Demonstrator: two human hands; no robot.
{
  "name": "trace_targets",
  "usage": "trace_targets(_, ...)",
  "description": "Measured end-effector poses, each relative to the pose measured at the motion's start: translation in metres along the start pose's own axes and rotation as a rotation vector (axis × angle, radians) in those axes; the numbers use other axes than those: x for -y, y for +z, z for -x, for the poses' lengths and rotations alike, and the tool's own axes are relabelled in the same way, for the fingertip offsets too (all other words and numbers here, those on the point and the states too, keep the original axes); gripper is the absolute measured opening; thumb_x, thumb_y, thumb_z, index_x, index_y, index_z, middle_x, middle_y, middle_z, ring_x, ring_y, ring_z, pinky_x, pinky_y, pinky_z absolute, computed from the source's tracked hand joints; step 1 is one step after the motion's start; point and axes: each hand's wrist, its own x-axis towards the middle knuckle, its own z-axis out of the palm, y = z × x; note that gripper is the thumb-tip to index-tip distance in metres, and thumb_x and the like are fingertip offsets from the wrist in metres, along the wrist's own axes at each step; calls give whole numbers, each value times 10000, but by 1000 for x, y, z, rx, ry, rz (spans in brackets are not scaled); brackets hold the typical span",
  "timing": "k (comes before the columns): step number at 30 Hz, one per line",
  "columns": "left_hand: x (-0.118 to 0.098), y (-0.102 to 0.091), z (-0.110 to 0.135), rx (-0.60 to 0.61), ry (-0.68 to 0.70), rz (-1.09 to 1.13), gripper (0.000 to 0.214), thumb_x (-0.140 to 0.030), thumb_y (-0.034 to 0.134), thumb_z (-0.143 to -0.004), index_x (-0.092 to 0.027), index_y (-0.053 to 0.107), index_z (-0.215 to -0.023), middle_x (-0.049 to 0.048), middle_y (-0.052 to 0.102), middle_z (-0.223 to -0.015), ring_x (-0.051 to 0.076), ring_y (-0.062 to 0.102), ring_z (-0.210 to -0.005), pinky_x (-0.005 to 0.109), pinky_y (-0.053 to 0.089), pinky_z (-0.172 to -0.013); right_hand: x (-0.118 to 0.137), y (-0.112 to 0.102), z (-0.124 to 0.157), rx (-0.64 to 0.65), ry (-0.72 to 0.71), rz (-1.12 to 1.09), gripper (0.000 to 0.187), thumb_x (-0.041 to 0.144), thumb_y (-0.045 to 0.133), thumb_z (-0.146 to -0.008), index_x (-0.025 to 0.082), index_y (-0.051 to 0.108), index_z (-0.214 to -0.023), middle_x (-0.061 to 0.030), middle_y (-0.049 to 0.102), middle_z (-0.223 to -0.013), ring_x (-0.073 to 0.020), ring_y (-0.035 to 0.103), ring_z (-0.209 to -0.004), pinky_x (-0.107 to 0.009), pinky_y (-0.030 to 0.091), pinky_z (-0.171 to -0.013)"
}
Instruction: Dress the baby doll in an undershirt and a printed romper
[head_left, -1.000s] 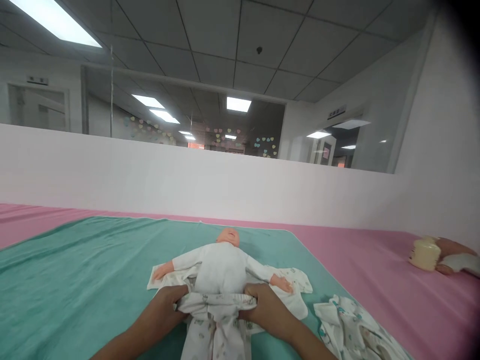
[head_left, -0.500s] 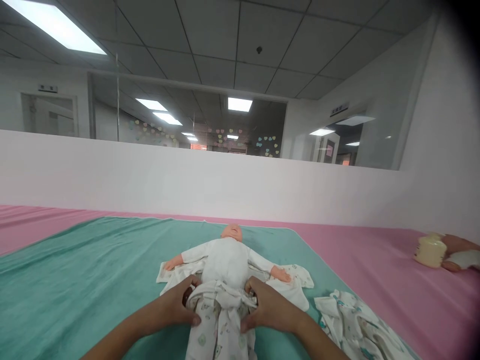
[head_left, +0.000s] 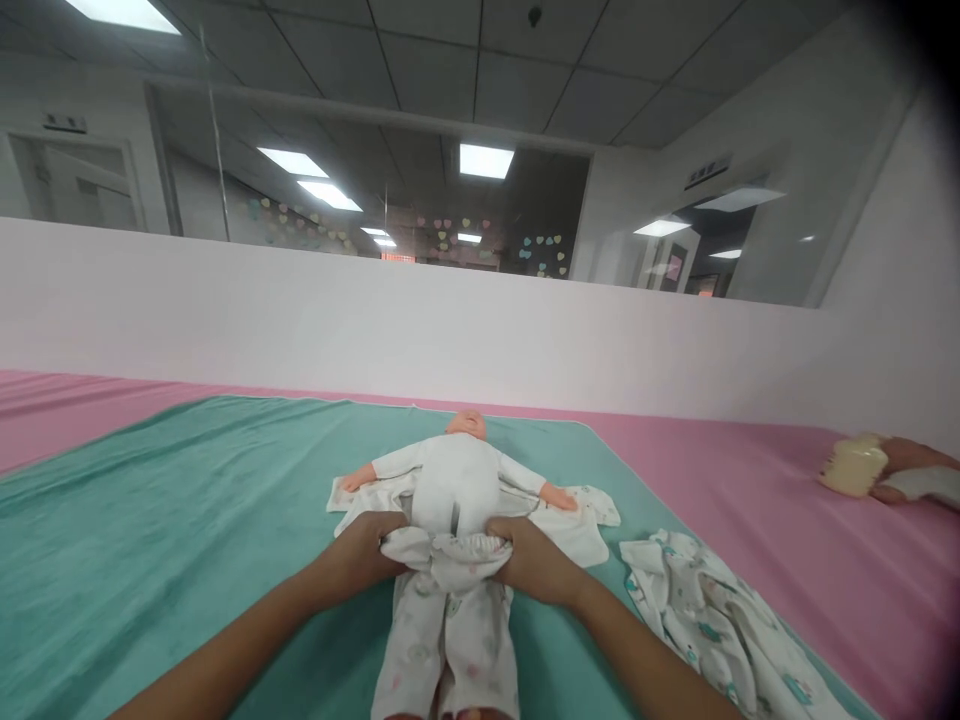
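Note:
A baby doll with a white cloth body lies on its back, head away from me and arms spread. Patterned white trousers cover its legs, their waistband bunched around the upper thighs. My left hand grips the waistband at its left side, fingers closed. On the other side my right hand is closed on the same waistband. Between my hands the doll's white lower body shows above the band. Under the doll's arms an opened white shirt is spread flat.
A teal sheet lies over a pink surface. To the right is a crumpled patterned garment. Farther right, a pale yellow bottle-like object sits beside another doll's part. A low white wall with glass above stands behind.
The waistband has come down from the doll's belly to its upper thighs, with both my hands on it. My view has tilted slightly downward.

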Motion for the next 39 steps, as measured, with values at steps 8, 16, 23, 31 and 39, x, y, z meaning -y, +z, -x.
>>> trace_targets(8, 3, 17, -6, -180, -48, -45, 135, -223, 474, -752, -182, 577, -829, 27, 650, -831, 190, 567, -758, 235, 376, -628, -15, -1, -4, -152, 75, -66, 130, 217, 492, -710, 176, 382, -655, 36, 440, -658, -96, 385, -635, -206, 286, -559)
trace_targets(16, -10, -6, 2, 269, -113, 82, 283, -403, 586, -691, -179, 608, -863, -6, 635, -871, 201, 557, -816, 227, 368, -638, -1, -21, 6, 146, 57, 45, 279, 366, 682, -621, 173, 492, -690, 23, 490, -797, -111, 433, -702, -208, 324, -612)
trace_targets(23, -24, -9, 11, 272, -38, -61, 364, -429, 665, -585, -195, 636, -862, 28, 609, -979, 227, 530, -899, 238, 375, -712, 8, -18, 10, 252, -36, 132, 357, 287, 629, -636, 162, 316, -521, 45, 371, -626, -80, 336, -598, -209, 271, -557)
trace_targets(31, -14, -2, 8, 192, -37, -106, 210, -366, 607, -646, -161, 604, -690, 15, 612, -749, 178, 519, -710, 216, 324, -573, 5, -10, 11, 232, 67, 15, 322, 317, 604, -647, 162, 354, -516, 40, 352, -567, -83, 293, -572, -219, 252, -520)
trace_targets(39, -13, -2, 4, 205, -44, 121, 160, -295, 545, -685, -144, 597, -681, -20, 576, -676, 124, 461, -628, 206, 303, -536, 5, 3, 4, 54, 92, -157, 281, 355, 580, -704, 146, 465, -556, 31, 418, -582, -87, 303, -591, -205, 287, -530)
